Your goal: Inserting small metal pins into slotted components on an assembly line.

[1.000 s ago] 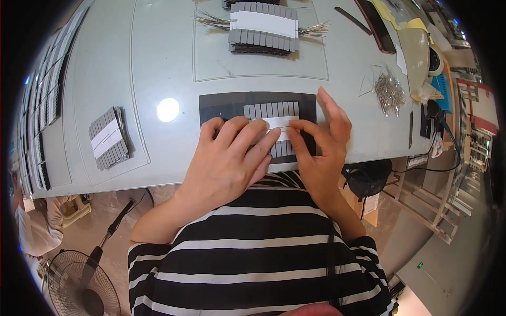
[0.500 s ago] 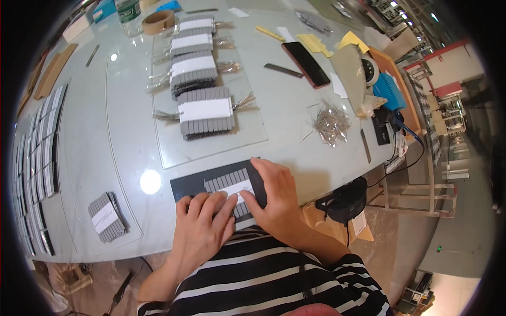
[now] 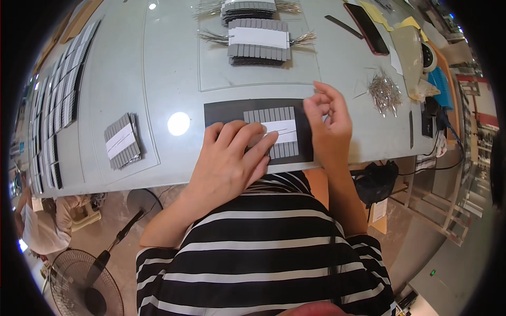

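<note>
At near table edge, on a dark mat (image 3: 221,113), L hand (image 3: 232,158) lies flat w/ fingers spread over a row of grey strips (image 3: 282,134) w/ white tape band, apparently pinning it so it can't shift. R hand (image 3: 327,118) hovers just right of strips, fingertips pinched narrow; whether it holds a wire pin can't be told. No containers seen: loose wire pins (image 3: 385,92) lie heaped on bare table (image 3: 158,63); finished strip bundles (image 3: 258,45) sit on clear sheet beyond.

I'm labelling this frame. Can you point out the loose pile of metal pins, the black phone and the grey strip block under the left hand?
pile of metal pins (image 3: 385,94), head view, middle of the heap.
black phone (image 3: 367,21), head view, its screen.
grey strip block (image 3: 284,132), head view, white band right of the fingers.
</note>
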Motion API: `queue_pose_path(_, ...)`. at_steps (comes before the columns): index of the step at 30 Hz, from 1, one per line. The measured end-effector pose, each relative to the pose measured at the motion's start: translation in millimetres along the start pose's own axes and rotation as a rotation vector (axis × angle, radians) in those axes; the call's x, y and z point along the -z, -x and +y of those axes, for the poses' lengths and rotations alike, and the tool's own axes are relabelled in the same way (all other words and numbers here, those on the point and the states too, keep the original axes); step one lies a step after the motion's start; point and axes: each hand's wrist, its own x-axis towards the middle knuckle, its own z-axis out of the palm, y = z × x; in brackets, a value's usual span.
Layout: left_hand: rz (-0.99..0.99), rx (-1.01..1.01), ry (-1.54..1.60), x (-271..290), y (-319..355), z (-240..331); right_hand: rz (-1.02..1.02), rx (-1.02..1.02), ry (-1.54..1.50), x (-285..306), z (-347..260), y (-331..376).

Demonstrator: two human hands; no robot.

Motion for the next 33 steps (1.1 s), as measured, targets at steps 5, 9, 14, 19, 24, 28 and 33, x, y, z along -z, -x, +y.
queue_pose_path(5,0.008,0.009,0.032,1.3,0.4,-4.0,0.050,-0.154,-0.446,-2.6,-1.4,3.9)
queue_pose_path(9,0.055,0.049,-0.003,4.2,4.0,3.9,0.039,-0.127,-0.430,-6.3,-2.0,6.5)
queue_pose_path(14,-0.049,-0.080,-0.083,-13.3,9.9,11.0,0.061,-0.138,-0.351,5.7,13.2,6.8)
queue_pose_path(19,0.080,-0.186,-0.155,-5.9,50.3,3.1,0.040,-0.109,-0.419,8.4,25.6,4.3)
queue_pose_path(24,0.212,0.010,-0.409,46.9,86.0,-22.6,0.056,-0.121,-0.416,8.6,25.4,3.4)
queue_pose_path(28,0.268,0.215,-0.645,91.8,101.2,-68.4,0.079,-0.141,-0.406,8.1,21.2,4.7)
queue_pose_path(33,0.285,0.253,-0.651,102.6,113.7,-102.0,0.069,-0.131,-0.380,9.0,20.9,5.3)
